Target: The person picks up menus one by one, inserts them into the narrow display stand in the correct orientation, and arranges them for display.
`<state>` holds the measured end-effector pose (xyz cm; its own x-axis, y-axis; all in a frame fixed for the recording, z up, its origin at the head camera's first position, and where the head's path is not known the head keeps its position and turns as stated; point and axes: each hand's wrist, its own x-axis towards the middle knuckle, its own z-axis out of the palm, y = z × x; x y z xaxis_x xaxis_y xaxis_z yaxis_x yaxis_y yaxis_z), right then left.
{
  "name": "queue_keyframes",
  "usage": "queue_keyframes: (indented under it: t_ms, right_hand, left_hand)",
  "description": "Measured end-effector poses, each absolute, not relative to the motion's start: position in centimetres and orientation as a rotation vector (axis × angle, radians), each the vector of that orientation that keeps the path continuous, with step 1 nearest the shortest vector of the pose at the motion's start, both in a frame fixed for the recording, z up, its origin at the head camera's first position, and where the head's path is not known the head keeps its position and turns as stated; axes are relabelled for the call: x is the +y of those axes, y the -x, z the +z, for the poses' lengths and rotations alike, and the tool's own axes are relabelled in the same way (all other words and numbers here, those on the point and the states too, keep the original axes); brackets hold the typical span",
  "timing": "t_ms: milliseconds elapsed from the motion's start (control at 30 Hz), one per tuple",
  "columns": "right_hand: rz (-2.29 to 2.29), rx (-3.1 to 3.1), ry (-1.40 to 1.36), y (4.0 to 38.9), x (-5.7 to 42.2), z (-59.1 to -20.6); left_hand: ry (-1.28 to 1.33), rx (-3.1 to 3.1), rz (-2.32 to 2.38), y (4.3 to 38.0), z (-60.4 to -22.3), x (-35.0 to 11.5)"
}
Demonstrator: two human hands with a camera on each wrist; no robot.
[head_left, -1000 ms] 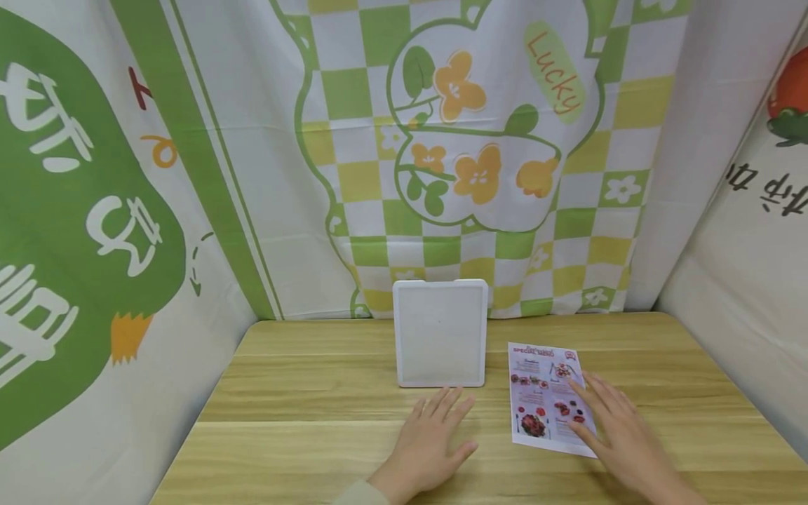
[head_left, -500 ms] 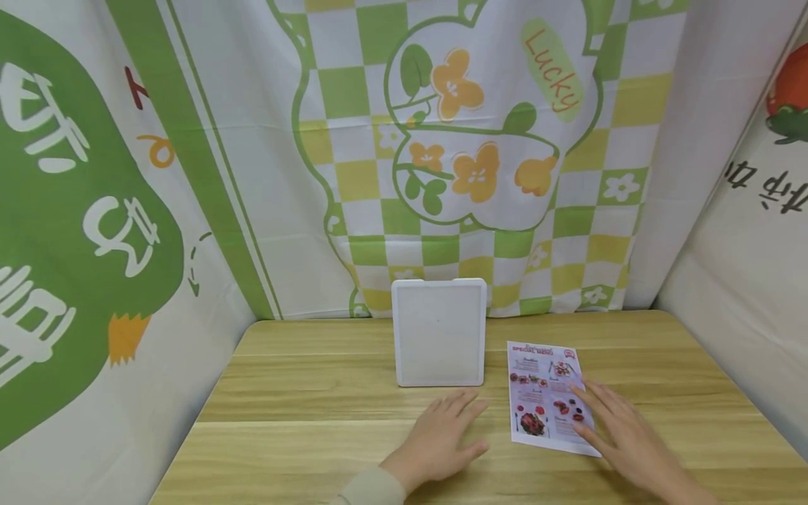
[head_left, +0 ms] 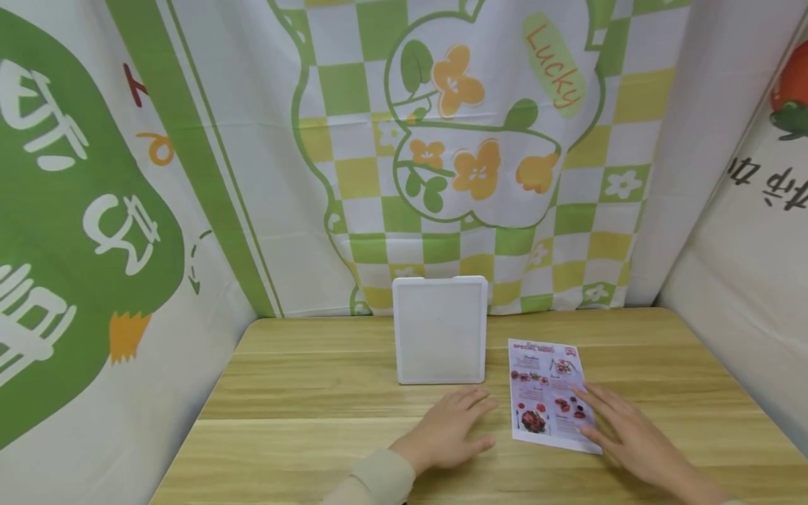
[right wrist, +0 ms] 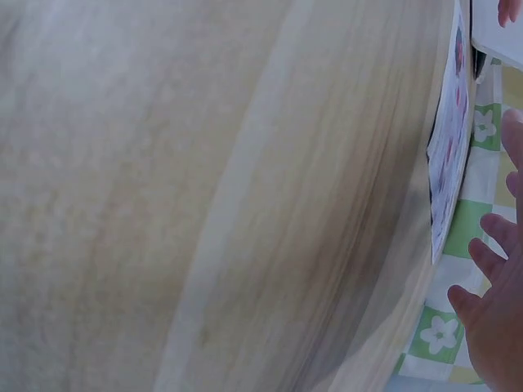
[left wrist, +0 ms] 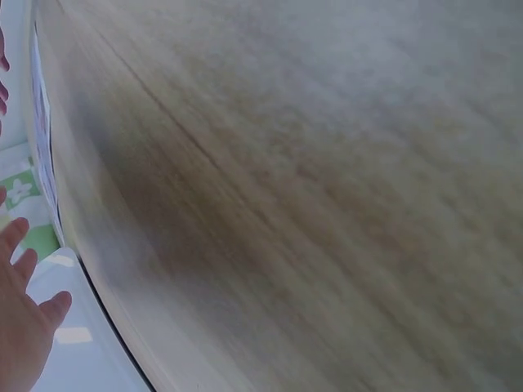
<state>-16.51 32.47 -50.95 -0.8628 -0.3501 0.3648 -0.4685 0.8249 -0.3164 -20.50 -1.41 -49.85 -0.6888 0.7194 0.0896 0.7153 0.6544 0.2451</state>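
Note:
A printed menu sheet (head_left: 544, 400) headed "SPECIAL MENU" lies on the wooden table, right of centre in the head view. My right hand (head_left: 625, 431) is at its right edge, fingers spread and overlapping the sheet's side in that view. Left of the sheet, my left hand (head_left: 448, 429) hovers low over the table with fingers extended and nothing in it. Just beyond the left hand stands a white rectangular framed panel (head_left: 440, 330), upright. In the right wrist view, the right hand (right wrist: 497, 286) has its fingers apart, with the sheet (right wrist: 448, 139) seen nearly edge-on.
The wooden table (head_left: 303, 393) ends at the back against a green-and-yellow checked curtain (head_left: 353, 175) with flowers and the word "Lucky". Printed cloth walls (head_left: 82, 210) close in the left and right sides.
My left hand has moved rightward, toward the menu sheet. The right hand has shifted slightly right along the sheet's edge. Panel and sheet stay in place.

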Motion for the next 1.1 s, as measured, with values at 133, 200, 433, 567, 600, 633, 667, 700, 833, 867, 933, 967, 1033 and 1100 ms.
queue_keyframes:
  t_ms: [133,200,433,567,600,633,667,700,833,867,933,967,1033,1100]
  right_hand:
    - [0.62,-2.744,-0.616,16.7,32.6,-51.3]
    - [0.636,-2.751,-0.613,16.7,32.8,-51.5]
    - [0.65,-2.735,-0.654,17.0,33.2,-52.1]
    - [0.67,-2.736,-0.663,17.3,33.4,-52.2]
    - [0.681,-2.738,-0.667,17.5,33.5,-52.2]
    - [0.691,-2.74,-0.665,17.5,33.6,-52.2]
    - [0.7,-2.744,-0.664,17.6,33.6,-52.2]
    - [0.712,-2.747,-0.666,17.7,33.7,-52.2]
    - [0.744,-2.768,-0.674,17.9,33.9,-52.1]
    - [0.749,-2.775,-0.676,17.9,34.0,-52.1]
    - [0.756,-2.787,-0.679,18.0,34.2,-52.1]
    - [0.758,-2.789,-0.68,18.1,34.2,-52.1]
    - [0.757,-2.792,-0.69,18.2,34.3,-52.2]
    - [0.749,-2.788,-0.706,18.3,34.4,-52.3]
  left_hand:
    - [-1.266,2.804,0.403,20.9,-49.9,-1.0]
    - [-1.276,2.791,0.399,21.1,-49.9,-0.7]
    - [-1.268,2.752,0.382,21.7,-49.9,0.3]
    - [-1.26,2.759,0.371,22.1,-50.2,0.9]
    - [-1.257,2.762,0.37,22.1,-50.4,1.0]
    - [-1.253,2.763,0.37,22.2,-50.4,1.2]
    - [-1.25,2.764,0.369,22.3,-50.4,1.3]
    - [-1.25,2.767,0.363,22.4,-50.5,1.4]
    - [-1.255,2.766,0.352,22.7,-50.5,2.1]
    - [-1.262,2.768,0.342,22.7,-50.5,2.3]
    - [-1.272,2.77,0.325,22.9,-50.4,2.6]
    - [-1.279,2.77,0.31,23.0,-50.5,2.8]
    - [-1.291,2.771,0.278,23.2,-50.5,3.2]
    - [-1.299,2.766,0.25,23.4,-50.6,3.4]
